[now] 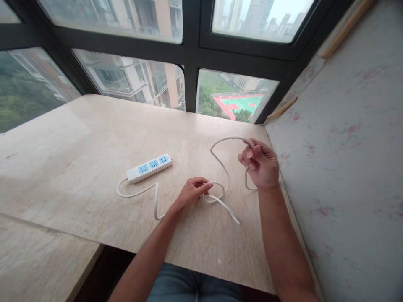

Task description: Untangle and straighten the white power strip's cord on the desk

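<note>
A white power strip (150,167) with three blue-faced sockets lies on the beige marble tabletop (78,138). Its white cable (222,167) runs from the strip's left end, snakes toward me, then forms loops on the right. My left hand (192,191) is closed, pinching the cable where the loops cross, low on the table. My right hand (260,164) is raised a little above the table, fingers closed around a wide arc of the same cable.
Dark-framed windows (189,54) run along the table's far edge. A floral-patterned wall (346,147) stands close on the right. The table's near edge has a step at the lower left, and my legs in jeans (192,285) are under it.
</note>
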A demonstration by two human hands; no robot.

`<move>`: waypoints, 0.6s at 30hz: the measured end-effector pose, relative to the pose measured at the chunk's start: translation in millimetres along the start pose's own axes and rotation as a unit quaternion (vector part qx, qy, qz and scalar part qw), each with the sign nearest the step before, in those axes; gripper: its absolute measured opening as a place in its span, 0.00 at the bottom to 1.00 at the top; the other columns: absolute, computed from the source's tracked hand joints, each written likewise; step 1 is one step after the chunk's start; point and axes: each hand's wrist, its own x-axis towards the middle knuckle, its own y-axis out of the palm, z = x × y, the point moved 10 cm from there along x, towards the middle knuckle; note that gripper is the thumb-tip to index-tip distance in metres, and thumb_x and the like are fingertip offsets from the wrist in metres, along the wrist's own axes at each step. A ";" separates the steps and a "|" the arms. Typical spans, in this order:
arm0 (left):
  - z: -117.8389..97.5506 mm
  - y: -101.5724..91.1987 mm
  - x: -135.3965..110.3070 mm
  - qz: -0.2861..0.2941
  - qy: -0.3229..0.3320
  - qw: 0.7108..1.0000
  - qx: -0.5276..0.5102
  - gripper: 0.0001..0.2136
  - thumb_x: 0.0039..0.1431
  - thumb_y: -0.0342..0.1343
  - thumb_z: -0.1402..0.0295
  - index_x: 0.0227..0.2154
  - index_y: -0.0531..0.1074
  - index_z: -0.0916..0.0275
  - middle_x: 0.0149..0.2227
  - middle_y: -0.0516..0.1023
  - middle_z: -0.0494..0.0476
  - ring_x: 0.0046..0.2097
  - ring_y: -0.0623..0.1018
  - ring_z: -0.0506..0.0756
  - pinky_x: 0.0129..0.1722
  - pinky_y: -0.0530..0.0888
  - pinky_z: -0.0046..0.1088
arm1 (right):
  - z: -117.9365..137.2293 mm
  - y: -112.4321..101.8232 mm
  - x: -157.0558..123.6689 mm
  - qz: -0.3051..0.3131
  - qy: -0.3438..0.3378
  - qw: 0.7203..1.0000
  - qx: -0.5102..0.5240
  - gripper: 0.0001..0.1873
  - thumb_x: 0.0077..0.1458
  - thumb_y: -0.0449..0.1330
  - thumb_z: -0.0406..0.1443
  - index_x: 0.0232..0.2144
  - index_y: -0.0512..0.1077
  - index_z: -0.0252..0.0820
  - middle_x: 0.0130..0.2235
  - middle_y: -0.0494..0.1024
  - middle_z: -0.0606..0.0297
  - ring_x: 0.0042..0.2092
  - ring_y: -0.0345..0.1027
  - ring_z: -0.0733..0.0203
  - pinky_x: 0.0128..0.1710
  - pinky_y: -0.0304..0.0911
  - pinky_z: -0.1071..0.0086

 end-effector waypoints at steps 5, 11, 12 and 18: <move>1.9 -1.2 1.3 -0.003 0.004 1.000 -0.019 0.17 0.50 0.61 0.53 0.28 0.74 0.66 0.23 0.74 0.55 0.22 0.71 0.48 0.19 0.63 0.20 | 21.0 -28.3 4.7 -0.083 -0.042 0.996 -0.007 0.12 0.54 0.62 0.45 0.37 0.77 0.45 0.25 0.63 0.73 0.19 0.47 0.75 0.23 0.59 0.73; 4.5 -14.8 4.5 -0.070 0.012 0.995 -0.068 0.16 0.50 0.61 0.56 0.32 0.73 0.66 0.22 0.74 0.53 0.22 0.72 0.49 0.22 0.67 0.22 | -6.2 -41.2 7.8 -0.107 0.037 0.993 -0.013 0.16 0.47 0.67 0.41 0.39 0.74 0.43 0.29 0.70 0.71 0.21 0.55 0.75 0.22 0.59 0.75; 6.0 -17.9 5.0 -0.085 0.008 0.993 -0.083 0.17 0.50 0.61 0.56 0.34 0.73 0.66 0.22 0.74 0.53 0.22 0.72 0.49 0.23 0.68 0.23 | -11.8 -39.4 7.6 -0.098 0.059 0.993 -0.016 0.17 0.46 0.67 0.40 0.40 0.74 0.42 0.29 0.71 0.70 0.21 0.56 0.74 0.22 0.59 0.75; 8.8 -26.3 8.4 -0.117 0.012 0.986 -0.115 0.19 0.50 0.60 0.57 0.39 0.70 0.66 0.22 0.73 0.51 0.21 0.72 0.49 0.22 0.67 0.23 | -26.6 -27.2 3.7 -0.055 0.121 0.989 -0.062 0.22 0.46 0.67 0.39 0.44 0.72 0.40 0.34 0.76 0.66 0.22 0.62 0.73 0.22 0.62 0.75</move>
